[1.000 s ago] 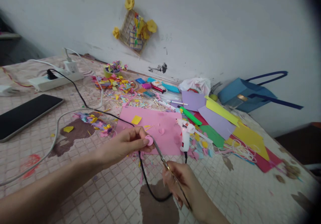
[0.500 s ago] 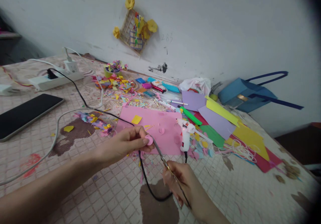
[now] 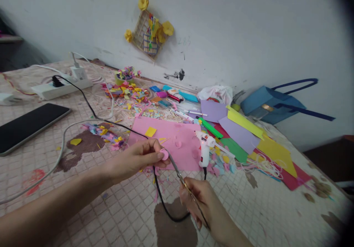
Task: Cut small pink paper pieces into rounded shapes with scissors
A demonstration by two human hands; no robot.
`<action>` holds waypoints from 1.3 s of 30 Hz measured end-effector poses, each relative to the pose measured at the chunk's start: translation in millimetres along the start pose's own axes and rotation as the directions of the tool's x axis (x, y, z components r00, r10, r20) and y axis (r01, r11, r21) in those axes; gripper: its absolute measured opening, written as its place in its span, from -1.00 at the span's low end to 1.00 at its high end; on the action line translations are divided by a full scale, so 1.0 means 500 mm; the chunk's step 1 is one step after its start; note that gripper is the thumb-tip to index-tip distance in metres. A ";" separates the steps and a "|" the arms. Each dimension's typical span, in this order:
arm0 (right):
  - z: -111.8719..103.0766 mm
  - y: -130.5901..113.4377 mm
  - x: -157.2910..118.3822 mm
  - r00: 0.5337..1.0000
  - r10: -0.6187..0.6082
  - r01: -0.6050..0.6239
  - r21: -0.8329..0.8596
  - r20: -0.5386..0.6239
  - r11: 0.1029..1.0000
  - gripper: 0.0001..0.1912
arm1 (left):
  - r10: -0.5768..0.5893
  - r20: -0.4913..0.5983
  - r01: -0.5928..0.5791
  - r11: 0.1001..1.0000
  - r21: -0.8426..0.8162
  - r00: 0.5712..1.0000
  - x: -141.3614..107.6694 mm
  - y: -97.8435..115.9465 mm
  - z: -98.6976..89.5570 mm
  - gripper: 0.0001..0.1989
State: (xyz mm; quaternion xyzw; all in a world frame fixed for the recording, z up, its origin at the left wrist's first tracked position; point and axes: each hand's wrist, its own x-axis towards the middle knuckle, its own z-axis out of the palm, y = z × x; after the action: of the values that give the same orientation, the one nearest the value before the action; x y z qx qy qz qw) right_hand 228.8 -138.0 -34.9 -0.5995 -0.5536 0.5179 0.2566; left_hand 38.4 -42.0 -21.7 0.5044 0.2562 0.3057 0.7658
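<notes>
Between the thumb and fingers of my left hand [image 3: 148,154] is a small round pink paper piece [image 3: 164,154]. My right hand [image 3: 203,204] is closed around a pair of scissors [image 3: 179,175], whose blades point up and left to the edge of the pink piece. Whether the blades are cutting into it, I cannot tell. Behind both hands lies a pink paper sheet [image 3: 184,134] with a yellow scrap [image 3: 151,131] on it. A white glue gun [image 3: 205,149] rests at that sheet's right edge, its black cord looping below my hands.
Colored paper sheets [image 3: 243,134] and white string [image 3: 262,165] spread to the right, near a blue bag [image 3: 272,105]. Paper scraps [image 3: 125,92] and a filled bowl [image 3: 120,81] stand at the back. At left are a phone [image 3: 31,127] and a power strip [image 3: 61,86] with cables.
</notes>
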 end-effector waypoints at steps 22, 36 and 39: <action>-0.020 -0.019 -0.009 0.991 -0.006 0.005 0.008 0.130 1.000 -0.36 | -0.133 0.138 0.139 0.990 -0.034 0.981 0.000 0.010 -0.024 -0.87; -0.019 -0.001 0.001 0.995 -0.049 0.050 -0.012 0.090 0.999 -0.59 | -0.119 0.168 0.127 0.991 -0.037 0.979 0.004 0.000 -0.033 -0.87; -0.017 0.005 0.001 0.996 -0.038 0.040 -0.015 0.086 0.999 -0.58 | -0.111 0.174 0.120 0.992 -0.039 0.978 0.003 0.001 -0.033 -0.87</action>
State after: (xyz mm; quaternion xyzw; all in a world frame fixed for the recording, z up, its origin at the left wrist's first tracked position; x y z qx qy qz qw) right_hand 237.6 -135.9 -34.5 -0.5679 -0.5800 0.5335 0.2376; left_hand 28.1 -30.6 -27.4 0.4941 0.2104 0.2224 0.8137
